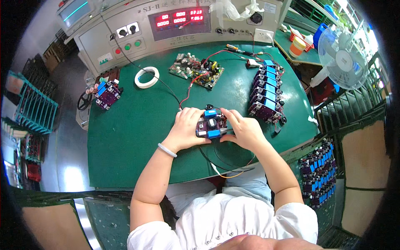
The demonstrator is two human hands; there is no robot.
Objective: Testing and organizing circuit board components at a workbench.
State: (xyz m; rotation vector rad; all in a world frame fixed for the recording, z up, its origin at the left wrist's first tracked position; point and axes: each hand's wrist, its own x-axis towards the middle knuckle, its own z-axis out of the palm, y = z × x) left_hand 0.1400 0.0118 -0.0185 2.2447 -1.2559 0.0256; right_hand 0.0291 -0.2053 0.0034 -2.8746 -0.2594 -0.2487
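Between my two hands lies a purple circuit board (203,127) with two blue block components and a round black part in its middle. My left hand (187,128) grips the board's left edge, fingers curved along its upper side. On the opposite edge my right hand (246,130) holds it with thumb and forefinger. A red wire (188,93) and a black cable run up from beside my left hand. Farther off lies a populated circuit board (198,71) with a red wire attached. Black and yellow leads (223,166) trail below the held board toward the table's front edge.
A row of similar purple boards (266,92) stands at right; another board (108,95) sits at the left edge. A white tape roll (146,78) lies near the test console (141,46) with red digits. A fan (343,59) stands right. More boards (318,174) are stacked lower right.
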